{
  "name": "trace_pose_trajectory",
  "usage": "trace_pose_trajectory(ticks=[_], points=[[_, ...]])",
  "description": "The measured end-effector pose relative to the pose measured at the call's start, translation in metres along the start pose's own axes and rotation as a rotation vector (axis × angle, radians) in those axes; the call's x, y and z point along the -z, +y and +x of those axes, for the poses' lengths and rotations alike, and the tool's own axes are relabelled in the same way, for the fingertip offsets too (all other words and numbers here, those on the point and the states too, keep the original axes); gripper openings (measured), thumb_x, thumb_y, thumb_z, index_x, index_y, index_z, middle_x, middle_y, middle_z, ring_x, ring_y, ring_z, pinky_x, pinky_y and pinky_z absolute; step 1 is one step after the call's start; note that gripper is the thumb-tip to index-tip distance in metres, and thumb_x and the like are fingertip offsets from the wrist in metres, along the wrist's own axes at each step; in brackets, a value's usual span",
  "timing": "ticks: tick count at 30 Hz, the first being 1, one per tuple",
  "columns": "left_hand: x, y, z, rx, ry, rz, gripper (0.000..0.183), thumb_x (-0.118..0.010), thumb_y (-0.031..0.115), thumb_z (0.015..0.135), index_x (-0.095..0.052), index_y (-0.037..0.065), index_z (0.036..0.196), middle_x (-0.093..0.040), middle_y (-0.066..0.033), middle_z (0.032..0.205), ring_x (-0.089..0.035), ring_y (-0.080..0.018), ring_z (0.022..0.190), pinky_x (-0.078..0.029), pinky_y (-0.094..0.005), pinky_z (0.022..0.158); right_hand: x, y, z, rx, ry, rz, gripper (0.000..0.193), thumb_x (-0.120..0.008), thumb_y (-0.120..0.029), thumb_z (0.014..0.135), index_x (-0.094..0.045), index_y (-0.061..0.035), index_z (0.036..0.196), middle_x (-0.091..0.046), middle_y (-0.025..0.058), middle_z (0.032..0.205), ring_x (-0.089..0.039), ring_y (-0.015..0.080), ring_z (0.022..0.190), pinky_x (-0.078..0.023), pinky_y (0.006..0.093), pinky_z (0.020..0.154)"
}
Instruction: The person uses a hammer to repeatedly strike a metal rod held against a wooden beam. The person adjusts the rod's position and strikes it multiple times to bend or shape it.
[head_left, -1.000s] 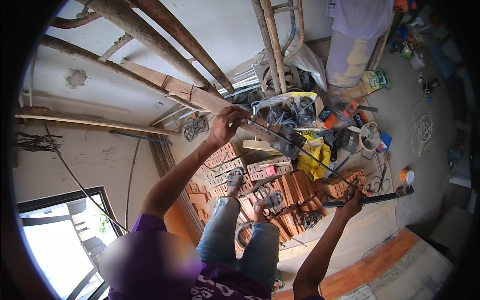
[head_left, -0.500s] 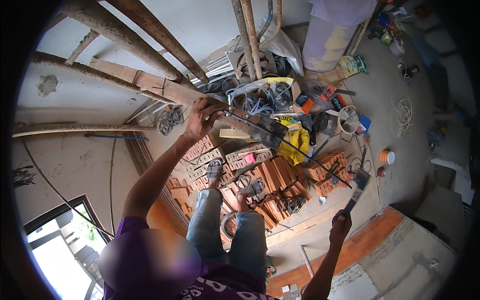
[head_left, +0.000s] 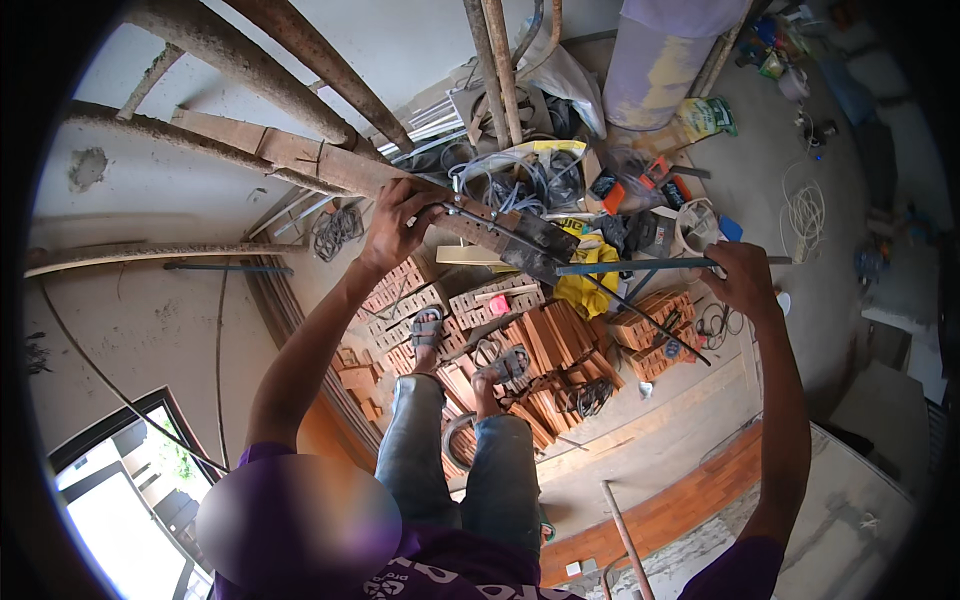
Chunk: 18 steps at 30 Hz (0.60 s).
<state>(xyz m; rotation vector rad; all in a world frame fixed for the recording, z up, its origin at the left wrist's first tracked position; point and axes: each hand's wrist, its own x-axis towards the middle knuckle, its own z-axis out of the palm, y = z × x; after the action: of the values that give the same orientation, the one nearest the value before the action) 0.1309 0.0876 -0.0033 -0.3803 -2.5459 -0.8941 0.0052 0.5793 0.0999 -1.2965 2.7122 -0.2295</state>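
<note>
A long wooden plank (head_left: 300, 158) slants across the upper middle, with nails or pegs and a dark metal plate (head_left: 530, 250) at its right end. Along it lies a thin dark metal rod (head_left: 650, 318), whose far part sticks out past the plate, down to the right. My left hand (head_left: 393, 228) is closed on the rod at the plank, fingers curled over. My right hand (head_left: 743, 277) grips a long blue-grey bar (head_left: 630, 266), held nearly level. The bar's left end overlaps the rod beside the plate; whether they touch I cannot tell.
Rusty scaffold pipes (head_left: 235, 75) rise at the upper left. Below my feet are stacked red bricks (head_left: 545, 350). Coiled hoses (head_left: 520, 190), a yellow bag (head_left: 590, 285) and a white bucket (head_left: 693, 225) crowd the floor beyond. A metal pipe (head_left: 625, 540) stands at the lower right.
My right hand has moved up with the bar, which has swung from steeply upright to nearly level, its left end now by the plate. My left hand stays on the rod.
</note>
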Motion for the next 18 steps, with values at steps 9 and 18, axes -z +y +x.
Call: trace_pose_trajectory(ticks=[9,18], points=[[-0.001,0.005,-0.002,0.036,0.023,-0.004,0.025,-0.071,0.002,0.077,-0.070,0.007,0.100,-0.064,-0.0078,0.100,-0.058,-0.0281,0.093,-0.045,-0.0374,0.082,0.008,0.014,0.079,0.255,-0.108,-0.130,0.031,-0.074,-0.031,0.074,-0.062,-0.0067,0.089,-0.053,0.0070,0.081,-0.052,0.0254,0.082,-0.038,0.0385,0.078],[-0.001,0.008,-0.002,0.064,0.047,-0.026,0.025,-0.072,0.002,0.076,-0.072,0.008,0.101,-0.064,-0.0077,0.097,-0.057,-0.0277,0.090,-0.046,-0.0363,0.080,0.024,0.022,0.114,0.272,-0.245,-0.143,0.038,-0.067,-0.043,0.082,-0.064,-0.0068,0.096,-0.058,0.0075,0.085,-0.055,0.0242,0.088,-0.039,0.0378,0.085]])
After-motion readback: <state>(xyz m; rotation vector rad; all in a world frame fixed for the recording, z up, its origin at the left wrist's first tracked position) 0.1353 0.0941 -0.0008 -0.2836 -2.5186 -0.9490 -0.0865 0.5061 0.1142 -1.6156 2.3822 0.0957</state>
